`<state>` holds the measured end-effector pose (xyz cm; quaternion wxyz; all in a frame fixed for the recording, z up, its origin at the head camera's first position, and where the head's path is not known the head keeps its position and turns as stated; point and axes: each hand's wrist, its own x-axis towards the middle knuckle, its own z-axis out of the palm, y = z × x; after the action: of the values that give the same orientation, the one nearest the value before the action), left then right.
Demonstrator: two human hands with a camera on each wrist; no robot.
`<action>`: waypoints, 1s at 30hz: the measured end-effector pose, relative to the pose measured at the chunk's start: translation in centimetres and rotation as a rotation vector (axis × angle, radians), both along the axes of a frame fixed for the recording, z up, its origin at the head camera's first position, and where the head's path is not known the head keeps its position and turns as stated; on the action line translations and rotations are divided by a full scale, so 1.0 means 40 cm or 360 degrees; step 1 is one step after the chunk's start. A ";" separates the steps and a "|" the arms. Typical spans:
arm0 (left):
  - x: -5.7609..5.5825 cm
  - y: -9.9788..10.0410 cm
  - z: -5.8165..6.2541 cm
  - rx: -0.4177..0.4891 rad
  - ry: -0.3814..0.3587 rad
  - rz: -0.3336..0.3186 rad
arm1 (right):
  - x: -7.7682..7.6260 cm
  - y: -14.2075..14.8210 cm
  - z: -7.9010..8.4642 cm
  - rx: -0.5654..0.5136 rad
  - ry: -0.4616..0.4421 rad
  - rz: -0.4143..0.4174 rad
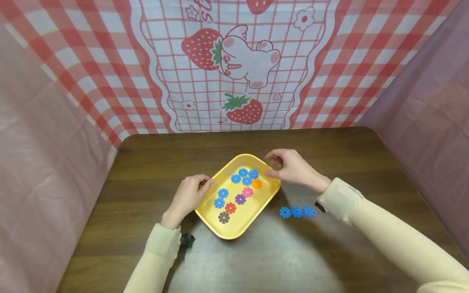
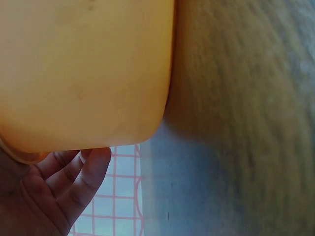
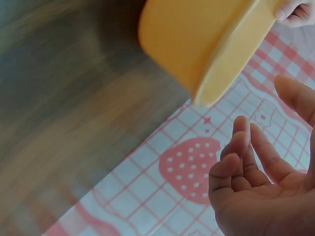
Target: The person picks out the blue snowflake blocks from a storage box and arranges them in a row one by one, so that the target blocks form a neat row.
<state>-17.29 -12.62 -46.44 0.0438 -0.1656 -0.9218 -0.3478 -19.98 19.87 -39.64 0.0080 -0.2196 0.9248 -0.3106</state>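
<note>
A yellow plastic tray sits at an angle in the middle of the table. Flower-shaped plastic discs lie in it: several blue ones, plus an orange disc, a pink disc, a purple disc, a red disc and a dark grey-brown disc. My left hand grips the tray's left rim, thumb on top and fingers beneath. Beside the tray's far right corner is my right hand; the right wrist view shows its loosely bent fingers apart from the tray, holding nothing.
Three blue discs lie in a row on the brown wooden table, right of the tray. A red-and-white checked cloth with strawberries hangs behind the table's far edge. Pinkish cloths hang at both sides.
</note>
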 end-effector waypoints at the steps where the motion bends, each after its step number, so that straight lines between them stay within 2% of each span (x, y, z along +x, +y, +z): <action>1: 0.000 0.000 0.000 -0.0001 0.0003 -0.0003 | -0.006 -0.013 -0.003 -0.0005 -0.0002 0.0019; 7: -0.003 0.001 -0.001 -0.0002 0.0005 -0.0002 | -0.033 -0.088 -0.029 0.0033 -0.0023 0.0107; 16: -0.005 0.004 -0.003 -0.0008 0.0008 -0.0014 | -0.069 -0.162 -0.092 0.0158 -0.0050 0.0171; 24: -0.005 0.002 -0.004 -0.0011 0.0017 -0.0020 | -0.073 -0.203 -0.121 0.0212 -0.0144 0.0200; 30: -0.002 0.000 -0.002 -0.0010 0.0015 -0.0014 | -0.077 -0.217 -0.142 0.0256 -0.0164 0.0190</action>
<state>-17.38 -12.62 -46.51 0.0462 -0.1713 -0.9220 -0.3442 -23.07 11.18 -45.30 0.0915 -0.2568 0.9303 -0.2453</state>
